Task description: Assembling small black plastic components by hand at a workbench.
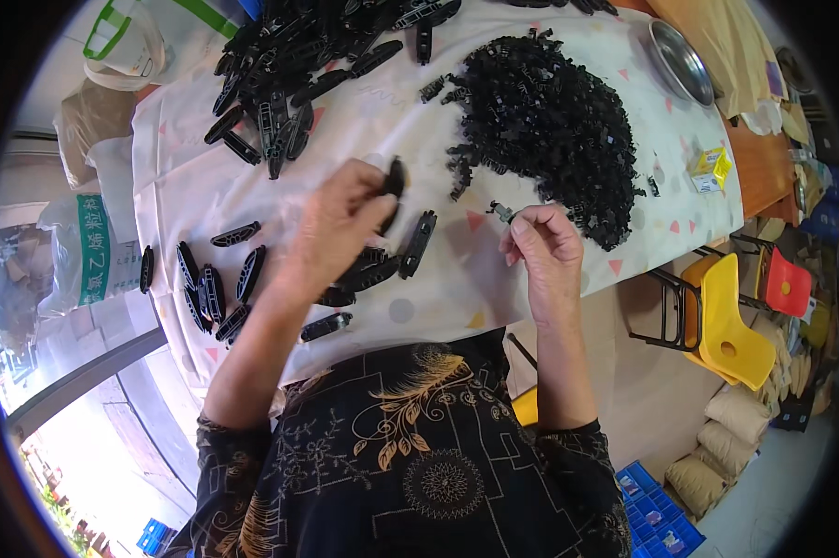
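My left hand [343, 219] is closed around a long black plastic part [394, 191], held tilted above the cloth. Between the thumb and fingers of my right hand [544, 240] is a small black plastic clip [503, 212], close to the big pile of small black clips [550, 121]. Several long black parts [368, 272] lie beneath and beside my left hand, and one [418, 244] rests apart to its right. More long parts [212, 293] are scattered to the left of my left forearm. A large heap of them [289, 65] sits at the far left of the table.
A patterned white cloth [410, 121] covers the table. At the far right stand a metal bowl [682, 63] and a small yellow box [710, 170]. Yellow chairs [731, 321], a red chair [789, 284] and blue crates [657, 511] are on the floor to the right. Plastic bags [89, 251] are at the left.
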`<state>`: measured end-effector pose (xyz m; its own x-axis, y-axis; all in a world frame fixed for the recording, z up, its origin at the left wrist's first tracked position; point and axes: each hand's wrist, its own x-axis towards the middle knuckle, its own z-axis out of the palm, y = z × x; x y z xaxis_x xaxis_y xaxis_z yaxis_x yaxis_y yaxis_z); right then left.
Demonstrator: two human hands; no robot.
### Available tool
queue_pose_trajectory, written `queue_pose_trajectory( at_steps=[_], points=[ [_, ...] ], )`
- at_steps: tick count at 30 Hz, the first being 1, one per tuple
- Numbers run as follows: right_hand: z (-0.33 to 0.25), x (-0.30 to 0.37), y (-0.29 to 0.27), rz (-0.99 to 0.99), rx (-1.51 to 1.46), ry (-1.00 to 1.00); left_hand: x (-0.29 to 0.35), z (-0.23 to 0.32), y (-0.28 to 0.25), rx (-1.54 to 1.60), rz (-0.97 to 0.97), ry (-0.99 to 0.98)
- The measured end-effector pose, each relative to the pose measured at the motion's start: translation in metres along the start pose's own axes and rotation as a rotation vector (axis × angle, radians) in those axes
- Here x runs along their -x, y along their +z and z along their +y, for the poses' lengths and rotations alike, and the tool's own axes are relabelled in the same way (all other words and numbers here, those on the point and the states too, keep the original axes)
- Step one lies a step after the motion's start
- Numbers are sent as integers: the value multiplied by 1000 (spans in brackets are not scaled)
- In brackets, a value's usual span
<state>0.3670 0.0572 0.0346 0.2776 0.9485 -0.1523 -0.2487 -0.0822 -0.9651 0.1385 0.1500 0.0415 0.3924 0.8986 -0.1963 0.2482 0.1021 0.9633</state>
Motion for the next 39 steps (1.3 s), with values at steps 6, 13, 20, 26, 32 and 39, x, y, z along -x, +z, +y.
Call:
queue_pose_trajectory(
  at_steps=[6,13,20,26,32,39],
  points=[
    [-4,18,23,-10,26,-76,14,16,47,468,-195,-97],
    [-1,24,28,-87,26,-64,19,15,49,503,-269,-129],
    [8,18,32,-79,-115,-17,18,15,51,593,-186,-174],
    [12,15,41,-23,-390,118,13,6,47,611,-182,-168],
    [15,11,46,17,-400,164,9,2,44,545,-195,-129],
    [20,8,47,15,-426,228,9,2,39,543,-202,-121]
  ],
)
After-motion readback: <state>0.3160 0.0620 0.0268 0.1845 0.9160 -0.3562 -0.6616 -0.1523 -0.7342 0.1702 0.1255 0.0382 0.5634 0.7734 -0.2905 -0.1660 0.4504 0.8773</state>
